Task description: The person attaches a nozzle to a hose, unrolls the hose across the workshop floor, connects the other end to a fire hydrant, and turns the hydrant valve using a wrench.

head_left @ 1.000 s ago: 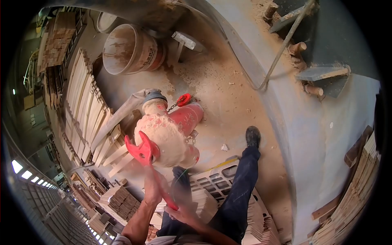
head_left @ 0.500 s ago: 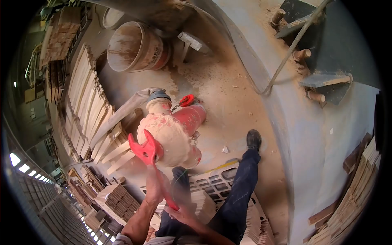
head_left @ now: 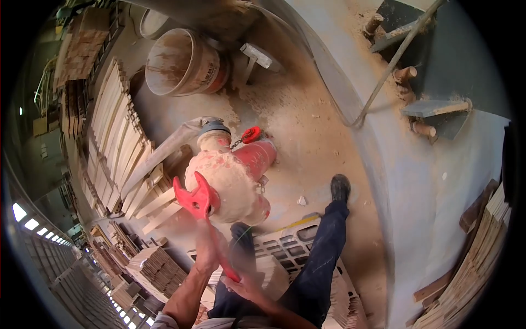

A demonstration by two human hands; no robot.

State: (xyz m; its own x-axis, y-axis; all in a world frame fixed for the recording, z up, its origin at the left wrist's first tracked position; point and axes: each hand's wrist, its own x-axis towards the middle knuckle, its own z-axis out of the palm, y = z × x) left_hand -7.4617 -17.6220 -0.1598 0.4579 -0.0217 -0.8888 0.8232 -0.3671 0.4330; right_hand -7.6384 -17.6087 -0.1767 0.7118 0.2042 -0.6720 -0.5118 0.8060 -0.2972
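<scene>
A red open-ended wrench (head_left: 198,200) with a wide two-pronged jaw is in both my hands. My left hand (head_left: 207,253) wraps around its handle below the jaw. Lower down, my right hand (head_left: 243,286) grips the handle's end. Right behind the jaw stands a red fire hydrant (head_left: 227,181), its body thickly coated in pale sawdust. From this angle I cannot tell whether the jaw is seated on a fitting. A flat, dusty hose (head_left: 170,151) runs from a dark grey coupling (head_left: 213,128) on the hydrant. One red cap (head_left: 251,134) hangs by a chain beside it.
A dusty bucket (head_left: 175,64) and a hammer-shaped tool (head_left: 256,56) are on the sawdust-covered floor beyond. Stacked wood strips (head_left: 112,140) line the left. A slotted light-coloured frame (head_left: 282,244) lies between my legs. Large metal machinery (head_left: 438,109) with a slanted rod occupies the right.
The wrench jaw has shifted very slightly up and to the right in view, with both hands still on the handle. The hydrant and its surroundings look the same.
</scene>
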